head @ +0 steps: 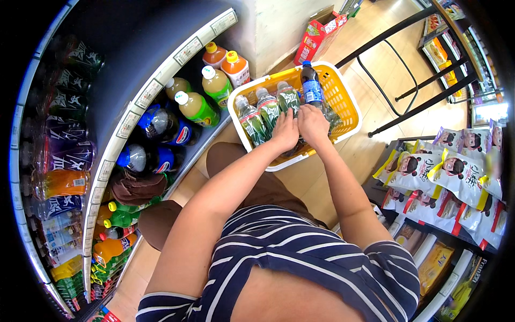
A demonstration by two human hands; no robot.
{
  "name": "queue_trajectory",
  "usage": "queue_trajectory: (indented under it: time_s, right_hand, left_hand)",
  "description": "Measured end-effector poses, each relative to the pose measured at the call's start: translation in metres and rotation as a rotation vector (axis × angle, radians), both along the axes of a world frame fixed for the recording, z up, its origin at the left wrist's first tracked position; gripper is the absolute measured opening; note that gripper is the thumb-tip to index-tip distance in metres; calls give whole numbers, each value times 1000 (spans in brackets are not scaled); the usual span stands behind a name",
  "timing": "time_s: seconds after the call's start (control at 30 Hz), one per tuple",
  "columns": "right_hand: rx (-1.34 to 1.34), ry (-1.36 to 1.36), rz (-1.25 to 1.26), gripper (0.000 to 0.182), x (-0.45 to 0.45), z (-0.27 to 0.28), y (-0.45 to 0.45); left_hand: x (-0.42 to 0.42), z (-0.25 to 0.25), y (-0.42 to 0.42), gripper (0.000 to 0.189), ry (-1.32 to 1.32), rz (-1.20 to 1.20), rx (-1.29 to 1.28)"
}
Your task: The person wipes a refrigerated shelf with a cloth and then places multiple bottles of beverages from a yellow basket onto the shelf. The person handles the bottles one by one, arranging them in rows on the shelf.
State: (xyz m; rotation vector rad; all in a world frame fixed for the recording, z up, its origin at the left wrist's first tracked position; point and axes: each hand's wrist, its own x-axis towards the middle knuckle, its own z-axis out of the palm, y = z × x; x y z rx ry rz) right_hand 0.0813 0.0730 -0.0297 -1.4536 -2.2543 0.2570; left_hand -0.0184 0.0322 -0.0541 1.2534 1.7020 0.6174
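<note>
Before me stands a yellow plastic shopping basket with a white rim (pixel 352 135), holding several drink bottles. My left hand (pixel 286 131) reaches down over it, fingers stretched onto a clear bottle of green drink (pixel 288 98). Close beside it, my right hand (pixel 313 122) is bent down at the lower end of a dark cola bottle with a blue label (pixel 312 84). What the fingertips of either hand grip is hidden. Two more green drink bottles, one at the left wall (pixel 251 122) and one beside it (pixel 267 104), lean in a row.
On my left, a curved drinks shelf (pixel 201 155) holds large Pepsi bottles (pixel 165 124), green-labelled juice bottles (pixel 199 108) and a brown cloth item (pixel 139 187). A red carton (pixel 320 36) stands behind the basket. A black-legged stool (pixel 402 80) and bagged snacks (pixel 418 169) are on the right.
</note>
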Motion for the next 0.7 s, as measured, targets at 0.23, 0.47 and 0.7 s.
queue_trajectory:
  time_s: [0.23, 0.47, 0.7]
  right_hand:
    - [64, -65, 128, 23, 14, 0, 2]
    - [126, -201, 12, 22, 25, 9, 9]
    - [120, -392, -69, 50, 34, -3, 22]
  left_hand:
    - [6, 6, -7, 56, 83, -41, 14]
    - [11, 34, -14, 55, 187, -214, 25]
    - [9, 23, -8, 56, 137, -151, 99]
